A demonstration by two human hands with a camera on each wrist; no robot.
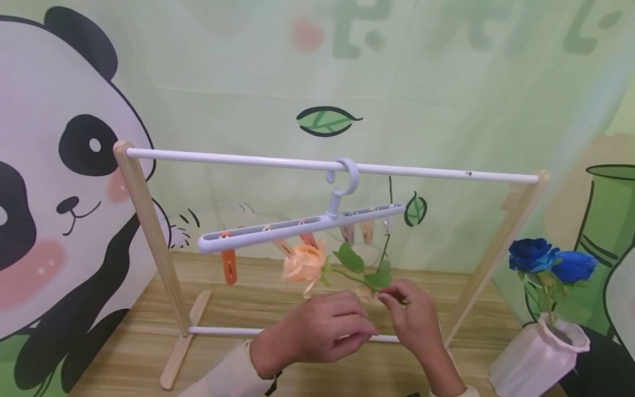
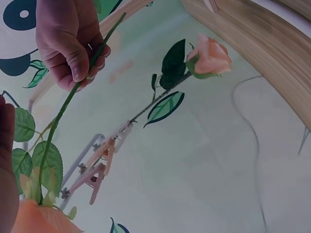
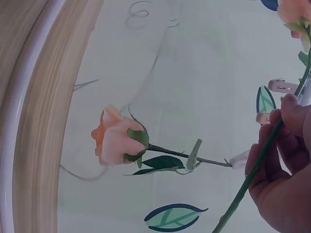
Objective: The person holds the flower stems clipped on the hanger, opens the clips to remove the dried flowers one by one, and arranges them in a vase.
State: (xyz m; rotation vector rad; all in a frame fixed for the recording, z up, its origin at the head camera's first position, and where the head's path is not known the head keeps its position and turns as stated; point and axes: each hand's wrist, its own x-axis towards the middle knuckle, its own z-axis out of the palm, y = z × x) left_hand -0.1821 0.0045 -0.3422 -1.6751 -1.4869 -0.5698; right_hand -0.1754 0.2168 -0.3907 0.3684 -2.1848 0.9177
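Note:
My right hand (image 1: 414, 311) pinches the green stem of a peach rose (image 1: 303, 262), which lies across in front of the hanger with its bloom to the left. Beside the stem is my left hand (image 1: 322, 325), its fingers loosely bent and holding nothing visible; only a sliver of it shows in the left wrist view. A lavender clip hanger (image 1: 327, 222) hangs by its hook above both hands. Along it sit several clips, among them an orange clip (image 1: 229, 267) at the left end. Another peach rose (image 3: 116, 138) hangs bloom-down from the clip at the right end.
The hanger's hook goes over the white bar (image 1: 238, 160) of a wooden-legged rack. On the right stands a white vase (image 1: 533, 358) with blue roses (image 1: 531, 256). Rack and vase stand on a wood-grain tabletop (image 1: 238, 358), before a printed panda backdrop (image 1: 223, 110).

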